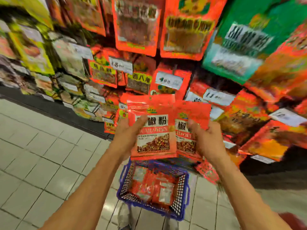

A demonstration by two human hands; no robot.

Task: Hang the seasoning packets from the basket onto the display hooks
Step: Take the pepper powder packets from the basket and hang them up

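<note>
Above the blue basket [181, 196], the left hand [127, 135] is gripping a stack of red packets [152, 130], thumb across its label, while the right hand [207, 138] is grasping another packet [191, 117], half hidden behind. Display hooks are blurring out of sight.

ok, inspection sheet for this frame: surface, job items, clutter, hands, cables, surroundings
surface: pale tiled floor; no table seen.
job's things: red packet stack in left hand; second red packet bunch in right hand; blue basket on the floor below, more red packets inside.
clutter: nothing seen.
hands: left hand grips its stack, thumb across the front; right hand grips its bunch.
cables: nothing seen.
surroundings: display wall of hanging packets with price tags; hooks too blurred to tell.
</note>
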